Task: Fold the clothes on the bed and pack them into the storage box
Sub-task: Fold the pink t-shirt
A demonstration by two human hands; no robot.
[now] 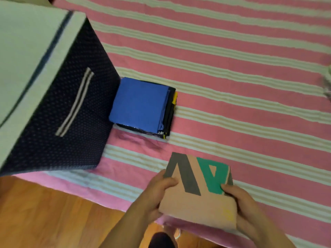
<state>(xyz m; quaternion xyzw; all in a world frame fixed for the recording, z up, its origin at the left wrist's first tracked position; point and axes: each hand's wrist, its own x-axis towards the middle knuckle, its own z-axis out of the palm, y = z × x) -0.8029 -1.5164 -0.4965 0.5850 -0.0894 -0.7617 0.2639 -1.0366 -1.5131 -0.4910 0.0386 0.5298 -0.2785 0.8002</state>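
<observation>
We stand at the edge of the bed [232, 68], its pink and pale striped cover filling most of what we see. On it at our left sits the storage box [59, 108], dark and dotted, with a pale top and a strap handle on the side facing us. Just beside the box, on its right, lies a folded pile [141, 106], blue on top with black and a little yellow beneath.

Nearest us, we hold a folded beige shirt [195, 192] printed with grey and green shapes, at the bed's near edge. Our left hand [157, 192] grips its left side, thumb on top; our right hand [241, 208] grips the right side the same way.

The pile and box lie ahead and to the left, so the left hand is nearer, and the shirt would likely go that way.
</observation>
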